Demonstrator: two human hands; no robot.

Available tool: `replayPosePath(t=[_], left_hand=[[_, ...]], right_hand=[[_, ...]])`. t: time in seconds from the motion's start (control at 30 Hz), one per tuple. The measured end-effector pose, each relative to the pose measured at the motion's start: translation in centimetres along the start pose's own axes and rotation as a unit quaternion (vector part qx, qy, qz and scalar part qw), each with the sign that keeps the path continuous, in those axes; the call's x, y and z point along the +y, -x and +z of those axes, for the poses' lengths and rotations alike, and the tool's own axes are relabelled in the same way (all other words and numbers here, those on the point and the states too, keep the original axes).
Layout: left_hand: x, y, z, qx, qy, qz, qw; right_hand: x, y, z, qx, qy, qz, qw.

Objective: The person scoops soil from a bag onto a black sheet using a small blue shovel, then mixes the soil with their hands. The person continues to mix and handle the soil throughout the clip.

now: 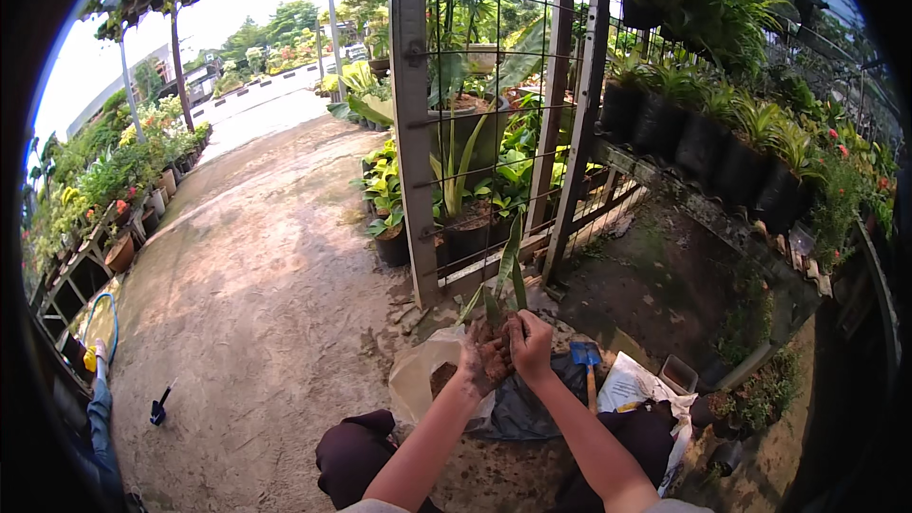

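A snake plant (509,265) with several upright, pointed leaves rises just beyond my two hands. My right hand (532,347) is curled closed at the foot of the leaves, which pass behind its fingers. Beside it and touching it, my left hand (486,358) is turned palm up and cupped, smeared with brown soil; its fingertips are partly hidden. Roots cannot be made out. Under my left wrist stands a translucent plastic bag (412,377) with dark soil (442,376) inside. A black plastic sheet or bag (529,406) lies below my right forearm.
A blue-bladed hand trowel (588,363) with a wooden handle lies right, beside a white sack (628,383). A metal grid frame (417,157) stands ahead, with potted plants behind. Black-bagged plants (702,146) line a right-hand shelf. Another person's arm (100,406) shows far left.
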State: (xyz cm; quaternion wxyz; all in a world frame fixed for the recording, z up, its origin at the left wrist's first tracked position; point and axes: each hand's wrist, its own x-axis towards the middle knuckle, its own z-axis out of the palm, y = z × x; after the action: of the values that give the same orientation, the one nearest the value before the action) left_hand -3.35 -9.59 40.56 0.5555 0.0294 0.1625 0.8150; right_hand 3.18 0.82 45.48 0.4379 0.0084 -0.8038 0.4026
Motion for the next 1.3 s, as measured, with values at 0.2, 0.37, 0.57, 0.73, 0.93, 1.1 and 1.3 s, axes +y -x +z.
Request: replayPosePath(t=[0.2,0.37,0.57,0.73,0.93,1.1,1.3], left_hand=[[-0.7,0.0,1.6,0.153,0.007,0.116,0.981],[-0.3,0.1,0.3,0.083,0.031,0.107,0.99],[-1.3,1.7,4.3,0.209,-0.068,0.057,0.974],[-1.2,1.0,1.9,0.104,-0.041,0.017,0.994],[-0.6,-0.2,0.1,0.106,-0.023,0.108,0.988],[-0.7,-0.5,-1.9,0.043,0.014,0.169,0.985],[-0.4,0.4,-0.7,0.086,-0.025,0.041,0.995]], right_hand=[[-0.7,0.9,1.8,-0.078,-0.03,0.062,0.995],[-1.8,0.7,1.2,-0.119,0.136,-0.197,0.964],[0.0,0.7,-0.7,-0.074,0.145,-0.256,0.953],[0.5,0.5,-0.1,0.008,0.054,-0.049,0.997],[-2.4,0.4,1.1,-0.084,-0.008,0.023,0.996],[-3.0,0.8,1.5,-0.104,0.155,-0.207,0.96],[-0.5,1.4,-0.3,-0.092,0.145,-0.304,0.937]])
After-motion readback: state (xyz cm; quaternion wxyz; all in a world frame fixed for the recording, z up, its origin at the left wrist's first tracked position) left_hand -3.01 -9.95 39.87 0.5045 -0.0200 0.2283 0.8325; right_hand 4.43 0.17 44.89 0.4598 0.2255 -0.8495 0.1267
